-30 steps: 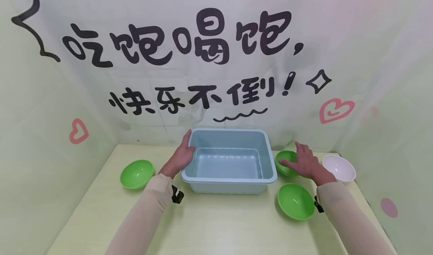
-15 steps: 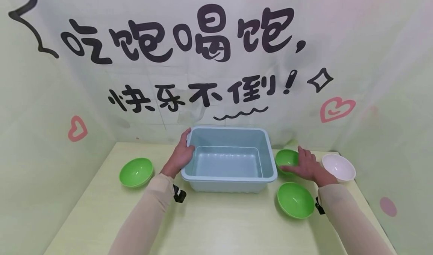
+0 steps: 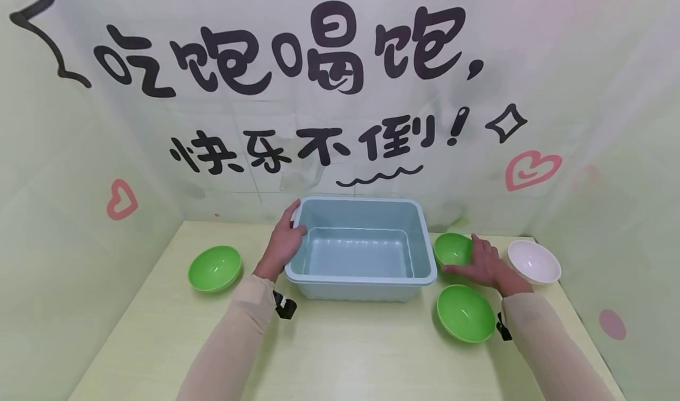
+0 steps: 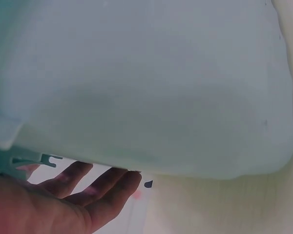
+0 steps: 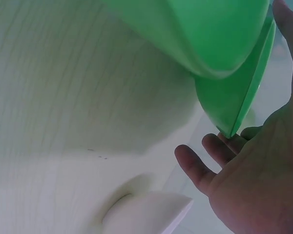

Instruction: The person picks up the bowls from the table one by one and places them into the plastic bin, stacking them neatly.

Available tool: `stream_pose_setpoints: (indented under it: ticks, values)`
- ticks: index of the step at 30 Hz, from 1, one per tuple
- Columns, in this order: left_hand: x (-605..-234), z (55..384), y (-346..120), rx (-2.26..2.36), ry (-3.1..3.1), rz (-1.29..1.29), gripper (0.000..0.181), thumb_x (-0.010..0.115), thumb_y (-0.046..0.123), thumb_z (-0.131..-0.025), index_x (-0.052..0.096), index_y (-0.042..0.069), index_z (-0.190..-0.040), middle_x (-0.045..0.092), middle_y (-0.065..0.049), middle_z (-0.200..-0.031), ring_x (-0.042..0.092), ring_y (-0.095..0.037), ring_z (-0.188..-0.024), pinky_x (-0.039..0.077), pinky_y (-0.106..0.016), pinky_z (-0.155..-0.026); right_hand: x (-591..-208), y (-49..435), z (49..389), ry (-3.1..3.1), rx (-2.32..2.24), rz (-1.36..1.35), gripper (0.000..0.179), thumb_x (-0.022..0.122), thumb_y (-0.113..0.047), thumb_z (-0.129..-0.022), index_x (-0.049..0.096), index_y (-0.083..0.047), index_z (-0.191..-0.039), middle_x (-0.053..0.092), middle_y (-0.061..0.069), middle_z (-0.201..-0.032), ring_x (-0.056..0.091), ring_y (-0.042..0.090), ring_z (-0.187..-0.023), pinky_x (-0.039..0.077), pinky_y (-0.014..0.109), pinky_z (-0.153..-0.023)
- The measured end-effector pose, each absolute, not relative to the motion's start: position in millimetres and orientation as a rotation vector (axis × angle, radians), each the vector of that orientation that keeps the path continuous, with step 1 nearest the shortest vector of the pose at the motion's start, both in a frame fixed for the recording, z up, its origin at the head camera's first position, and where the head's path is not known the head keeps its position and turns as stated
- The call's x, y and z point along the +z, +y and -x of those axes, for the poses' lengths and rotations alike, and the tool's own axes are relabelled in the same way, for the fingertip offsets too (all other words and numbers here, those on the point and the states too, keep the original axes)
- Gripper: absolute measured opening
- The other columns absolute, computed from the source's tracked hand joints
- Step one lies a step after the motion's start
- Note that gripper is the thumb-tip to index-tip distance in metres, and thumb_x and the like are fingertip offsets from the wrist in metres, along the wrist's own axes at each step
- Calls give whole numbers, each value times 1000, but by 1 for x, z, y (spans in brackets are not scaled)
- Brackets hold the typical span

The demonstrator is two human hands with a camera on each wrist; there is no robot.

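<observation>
A light blue plastic basin stands at the middle back of the table. My left hand holds its left rim, thumb over the inside and fingers along the outer wall; those fingers show below the basin wall in the left wrist view. To the right of the basin, my right hand spans a green bowl, with the thumb at its near rim and the fingers round its right side. In the right wrist view, fingertips meet this bowl's rim.
Another green bowl sits in front of the right hand. A white bowl stands at the right edge, and a third green bowl lies on the left. Behind the table hangs a printed sheet.
My right hand has lowered from above the back green bowl to its rim, the fingers coming down round its right side. The left hand stays on the basin rim.
</observation>
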State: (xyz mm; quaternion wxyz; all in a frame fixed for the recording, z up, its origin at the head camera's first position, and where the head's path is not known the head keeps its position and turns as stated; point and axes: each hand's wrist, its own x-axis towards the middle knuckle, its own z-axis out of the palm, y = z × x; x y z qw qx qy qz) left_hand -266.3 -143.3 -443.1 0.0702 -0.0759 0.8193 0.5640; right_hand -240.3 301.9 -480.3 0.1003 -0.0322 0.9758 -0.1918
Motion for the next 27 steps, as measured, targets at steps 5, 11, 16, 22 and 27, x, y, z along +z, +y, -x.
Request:
stream_pose_setpoints:
  ticks: [5,11,16,22,27]
  values:
    - [-446,267,-144,1704,2468,251,73,44,15,-100,16,36,-164,34,-16,-165,47,-38,-141,46,-59,-109,-486,303,241,2867,-586,84,128,73,-65,-79,11,22,-150,32,47,-142,36,62,-129,40,70,-107]
    - [-447,268,-145,1708,2464,253,73,44,16,-100,16,37,-164,35,-16,-164,48,-38,-140,46,-58,-108,-488,304,240,2857,-611,75,131,74,-64,-78,8,24,-149,29,49,-143,34,65,-131,39,71,-107]
    - [-447,269,-144,1707,2448,255,72,44,16,-101,15,39,-163,34,-16,-164,48,-38,-140,45,-59,-110,-488,305,241,2874,-634,86,129,78,-60,-77,11,24,-149,34,48,-139,39,64,-127,42,70,-104]
    - [-447,268,-144,1704,2442,263,72,44,16,-102,15,38,-164,34,-17,-164,47,-39,-141,45,-59,-110,-490,306,242,2863,-675,88,126,80,-56,-77,12,23,-149,37,46,-136,44,59,-123,44,67,-102]
    - [-448,269,-145,1715,2431,258,73,45,17,-101,15,40,-163,33,-16,-165,47,-38,-142,45,-59,-110,-492,306,243,2850,-703,78,126,80,-55,-77,11,23,-148,35,45,-136,45,57,-122,45,66,-102]
